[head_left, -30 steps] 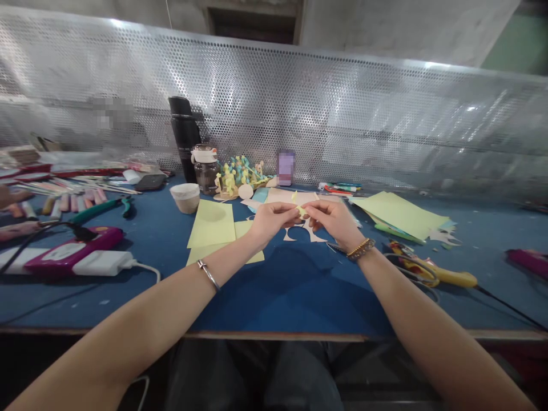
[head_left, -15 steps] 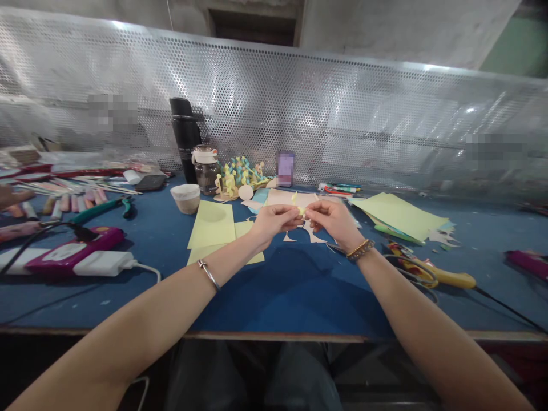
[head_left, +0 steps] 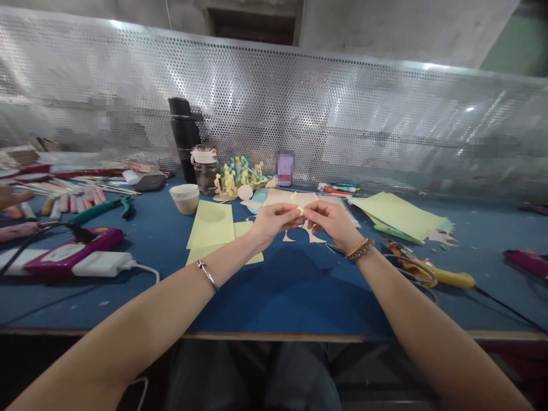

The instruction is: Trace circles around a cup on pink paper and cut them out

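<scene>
Both hands meet over the middle of the table, fingertips together. My left hand (head_left: 276, 221) and my right hand (head_left: 327, 218) are closed in a pinch on a small yellow paper piece (head_left: 300, 211), whose exact shape is partly hidden by the fingers. Just beyond the fingertips, another bit of yellow (head_left: 294, 197) shows; I cannot tell if it joins the held piece. Cut pale pink paper scraps (head_left: 314, 233) lie under and behind my hands. Left of them are yellow paper sheets (head_left: 212, 225). Several small yellow and blue paper shapes (head_left: 231, 182) stand in a cluster farther back.
A paper cup (head_left: 185, 200), a lidded bottle (head_left: 205, 171) and a black flask (head_left: 184, 137) stand back left. Left lie a purple power strip (head_left: 72, 251) and pliers (head_left: 100, 211). Right are a yellow glue gun (head_left: 456, 278) and a paper stack (head_left: 402, 214). Another person's hand (head_left: 11, 200) shows far left.
The fingers have shifted slightly around the small yellow paper piece, still pinching it. The rest of the table looks the same.
</scene>
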The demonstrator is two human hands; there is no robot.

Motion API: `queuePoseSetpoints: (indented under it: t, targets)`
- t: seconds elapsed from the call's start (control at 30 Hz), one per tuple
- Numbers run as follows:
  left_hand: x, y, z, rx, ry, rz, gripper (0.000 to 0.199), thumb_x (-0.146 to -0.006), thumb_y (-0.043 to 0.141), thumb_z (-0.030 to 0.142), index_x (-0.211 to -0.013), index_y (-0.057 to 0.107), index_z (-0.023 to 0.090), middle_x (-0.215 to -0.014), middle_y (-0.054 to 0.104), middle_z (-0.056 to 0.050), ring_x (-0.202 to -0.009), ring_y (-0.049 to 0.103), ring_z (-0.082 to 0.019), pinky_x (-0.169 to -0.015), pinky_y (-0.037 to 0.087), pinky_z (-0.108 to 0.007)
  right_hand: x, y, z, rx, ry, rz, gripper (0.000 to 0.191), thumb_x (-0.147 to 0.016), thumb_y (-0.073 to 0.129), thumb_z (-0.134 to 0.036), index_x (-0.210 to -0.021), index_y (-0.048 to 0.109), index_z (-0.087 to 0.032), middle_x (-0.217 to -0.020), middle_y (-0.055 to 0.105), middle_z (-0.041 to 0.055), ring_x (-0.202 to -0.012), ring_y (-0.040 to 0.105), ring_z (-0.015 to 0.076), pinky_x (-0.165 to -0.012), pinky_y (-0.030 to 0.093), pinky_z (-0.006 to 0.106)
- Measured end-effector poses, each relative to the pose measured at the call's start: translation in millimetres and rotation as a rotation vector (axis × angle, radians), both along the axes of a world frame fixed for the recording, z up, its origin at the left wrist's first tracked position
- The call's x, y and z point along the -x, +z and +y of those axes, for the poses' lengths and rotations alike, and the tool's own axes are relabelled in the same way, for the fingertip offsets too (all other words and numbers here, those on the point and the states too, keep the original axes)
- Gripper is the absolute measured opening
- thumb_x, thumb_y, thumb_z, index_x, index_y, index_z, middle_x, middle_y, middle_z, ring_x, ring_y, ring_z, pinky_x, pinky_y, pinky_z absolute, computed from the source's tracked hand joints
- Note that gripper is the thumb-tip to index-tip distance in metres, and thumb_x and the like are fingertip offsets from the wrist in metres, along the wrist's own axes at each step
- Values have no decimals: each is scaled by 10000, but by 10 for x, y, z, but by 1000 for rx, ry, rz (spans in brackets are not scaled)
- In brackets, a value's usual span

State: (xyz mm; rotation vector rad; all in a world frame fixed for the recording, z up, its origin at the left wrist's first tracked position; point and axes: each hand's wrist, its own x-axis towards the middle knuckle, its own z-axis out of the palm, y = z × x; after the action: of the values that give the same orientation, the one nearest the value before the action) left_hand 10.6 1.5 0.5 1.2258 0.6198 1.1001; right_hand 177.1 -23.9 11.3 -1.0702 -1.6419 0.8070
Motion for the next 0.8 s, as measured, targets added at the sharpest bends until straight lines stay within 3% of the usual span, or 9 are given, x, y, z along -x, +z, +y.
queuePoseSetpoints:
  t: [0.23, 0.5, 0.8]
  targets:
    - [6, 2, 6, 14, 15, 17, 133, -753, 701, 187, -863, 639, 148, -692, 694, -21, -699, 676, -127, -781, 533, -320, -18, 2, -3, -32, -8, -57, 287, -777, 633, -447, -839, 639, -167, -673, 618, -4, -521, 543, 84, -503, 459, 231]
    - [3, -20, -21, -199, 116, 151, 184, -765, 685, 254, -920, 725, 164, -905, 731, -57, -792, 672, -139, -775, 547, -295, -8, -40, 26, -154, -69, -98, 271, -778, 635, -440, -819, 627, -172, -748, 644, 26, -548, 546, 99, -510, 465, 246]
    - [-13, -18, -78, -276, -30, 137, 279, -802, 645, 307, -1030, 713, 161, -1001, 727, -64, -918, 669, -158, -906, 510, -318, 8, -43, 16, -215, -140, -78, 226, -753, 664, -389, -800, 604, -176, -740, 631, 35, -640, 593, 144, -510, 493, 259]
